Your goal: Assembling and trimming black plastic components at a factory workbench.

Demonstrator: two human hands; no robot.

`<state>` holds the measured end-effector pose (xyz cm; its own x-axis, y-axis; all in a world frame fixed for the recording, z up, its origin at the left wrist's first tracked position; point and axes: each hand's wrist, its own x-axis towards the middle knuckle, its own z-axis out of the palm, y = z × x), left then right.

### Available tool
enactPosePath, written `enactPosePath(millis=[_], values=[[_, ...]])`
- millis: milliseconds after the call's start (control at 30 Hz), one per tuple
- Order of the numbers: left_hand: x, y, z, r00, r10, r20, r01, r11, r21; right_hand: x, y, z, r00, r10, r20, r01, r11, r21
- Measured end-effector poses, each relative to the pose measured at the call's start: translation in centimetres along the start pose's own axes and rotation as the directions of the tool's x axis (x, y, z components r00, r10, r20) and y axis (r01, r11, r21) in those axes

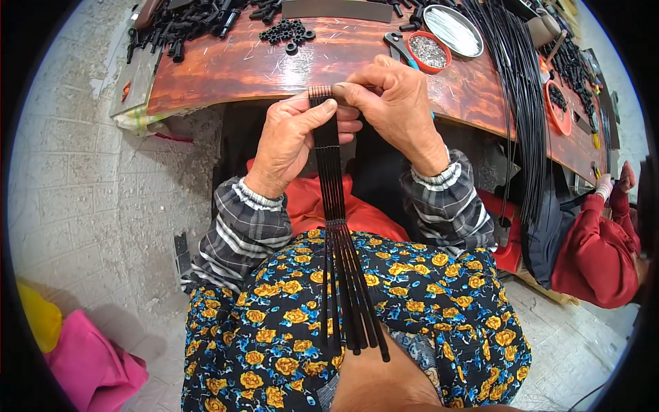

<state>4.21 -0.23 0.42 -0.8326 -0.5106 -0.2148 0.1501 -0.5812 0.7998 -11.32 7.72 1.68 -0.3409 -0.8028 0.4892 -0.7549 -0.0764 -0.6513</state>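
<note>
A flat bundle of thin black rods, which look like umbrella ribs (330, 185), hangs down over my lap. Its upper ends stand level in a row, and the lower part fans out into several rounded tips. My left hand (292, 130) is closed on the bundle near the top, thumb across the front and fingers behind. Beside those upper ends is my right hand (395, 99), its thumb and forefinger pinched together at the row's right edge. Whatever lies in that pinch is too small to make out.
The reddish wooden table (240, 69) lies just beyond my hands. Pliers (398, 47), a red dish of small metal pieces (427, 52) and a bowl of white sticks (453, 31) stand on it. Long black rods (518, 103) overhang its edge. A person in a red sleeve (600, 254) works at right.
</note>
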Motion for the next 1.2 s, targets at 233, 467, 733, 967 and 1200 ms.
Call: enactPosePath(millis=[233, 467, 733, 967, 1200], values=[[0.1, 0.2, -0.3, 1.000, -0.006, 0.026, 0.004, 0.999, 0.047, 0.5, 0.1, 0.1, 0.998, 0.016, 0.066, -0.021, 0.998, 0.062], [0.2, -0.2, -0.7, 1.000, 0.022, -0.003, -0.022, 0.997, 0.072, 0.1, -0.6, -0.5, 0.952, -0.263, -0.154, 0.254, 0.964, -0.077], [0.4, -0.3, -0.7, 0.993, 0.116, -0.023, -0.111, 0.980, 0.164, -2.9, -0.4, 2.3, 0.866, 0.132, 0.482, -0.351, 0.847, 0.399], [-1.5, -0.7, -0.8, 0.997, 0.063, -0.055, -0.056, 0.992, 0.113, -2.9, 0.2, 3.1, 0.753, 0.179, 0.633, -0.595, 0.598, 0.538], [-2.1, -1.0, -1.2, 0.950, 0.188, -0.251, -0.186, 0.982, 0.030, -3.0, 0.2, 3.6, 0.751, 0.195, 0.631, -0.596, 0.612, 0.519]])
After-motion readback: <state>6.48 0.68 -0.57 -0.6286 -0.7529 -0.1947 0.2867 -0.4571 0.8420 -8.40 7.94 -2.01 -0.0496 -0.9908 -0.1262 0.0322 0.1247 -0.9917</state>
